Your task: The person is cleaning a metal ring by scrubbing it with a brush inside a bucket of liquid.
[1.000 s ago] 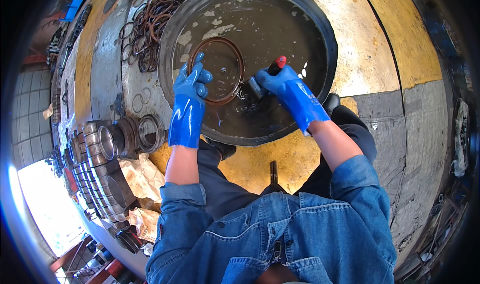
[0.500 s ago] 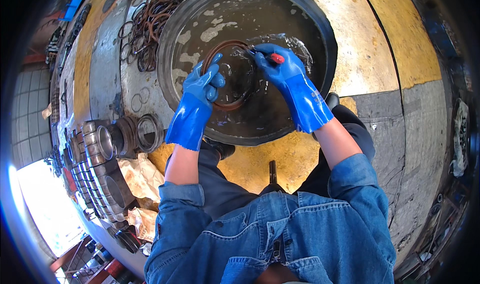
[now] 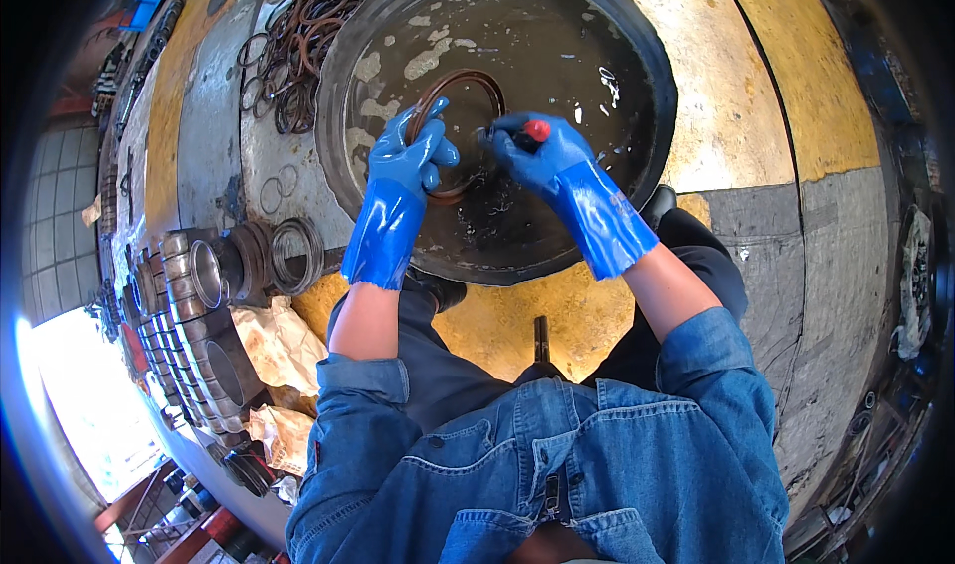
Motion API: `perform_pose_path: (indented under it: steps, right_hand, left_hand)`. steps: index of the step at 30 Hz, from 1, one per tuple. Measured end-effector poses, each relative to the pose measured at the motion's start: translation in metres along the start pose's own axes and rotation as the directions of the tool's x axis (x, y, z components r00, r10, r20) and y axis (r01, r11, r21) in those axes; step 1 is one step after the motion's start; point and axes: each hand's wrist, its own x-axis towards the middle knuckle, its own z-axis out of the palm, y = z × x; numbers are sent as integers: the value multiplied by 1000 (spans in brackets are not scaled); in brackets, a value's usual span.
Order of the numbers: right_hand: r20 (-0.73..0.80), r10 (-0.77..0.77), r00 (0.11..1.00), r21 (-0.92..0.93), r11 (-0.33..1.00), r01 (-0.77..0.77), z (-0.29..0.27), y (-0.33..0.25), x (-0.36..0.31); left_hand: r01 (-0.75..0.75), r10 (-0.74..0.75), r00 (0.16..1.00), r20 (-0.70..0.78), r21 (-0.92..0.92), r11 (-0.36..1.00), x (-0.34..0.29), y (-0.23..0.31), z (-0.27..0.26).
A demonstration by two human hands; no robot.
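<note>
My left hand [image 3: 410,158], in a wet blue rubber glove, holds a reddish-brown ring [image 3: 431,96] by its left side. The ring stands tilted over a round black tub [image 3: 661,87] of murky water, its lower edge at the surface. My right hand [image 3: 552,158], gloved the same way, is closed around a small tool with a red and black handle [image 3: 536,130]. The tool's dark working end points at the ring's right side; its kind is hidden by my fingers, and I cannot tell whether it touches the ring.
A heap of similar brown rings [image 3: 303,52] lies left of the tub. Nearer on the left are stacked metal cylinders [image 3: 204,350], coiled rings [image 3: 296,256] and crumpled brown paper [image 3: 279,340]. My shoes and legs flank the tub's near edge, over a yellow floor patch [image 3: 487,325].
The ring has risen a little and tilted more upright in my left hand. My right hand has shifted slightly down and left with the tool. The water beside it is less stirred.
</note>
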Motion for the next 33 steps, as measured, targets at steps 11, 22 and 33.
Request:
perform_pose_path:
  steps: [11,22,33]
  right_hand:
    - [7,370,929,-306,885,-350,2,-3,14]
    - [244,88,966,253,956,-151,-5,-16,6]
    - [166,374,912,132,908,-397,-1,27,16]
  left_hand:
    - [-22,-3,991,137,180,983,-18,12,21]
    - [-41,26,992,125,115,993,-9,1,11]
    - [-55,43,987,153,75,996,-7,5,10]
